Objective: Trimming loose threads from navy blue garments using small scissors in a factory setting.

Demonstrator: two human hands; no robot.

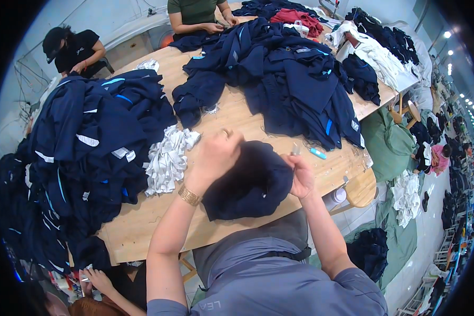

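Observation:
A navy blue garment [247, 196] lies bunched at the table's front edge, right in front of me, with a dark opening facing up. My left hand [216, 155] is raised over its left side, fingers curled closed. Whether anything small is between those fingers, I cannot make out. On the garment's right edge, my right hand [302, 176] is closed, pinching the cloth between thumb and fingers. A small pale piece [295, 149] sticks up at its fingertips, too small to name. Just beyond lies a light blue tool [318, 153], perhaps a cutter.
Navy garments form a large heap [89, 131] on the left and another pile [295, 79] at the back. White strips [168, 158] lie between. A wooden stool [361, 188] stands at the right edge. Co-workers sit at far left, far side and lower left, one co-worker's hand [97, 280] showing.

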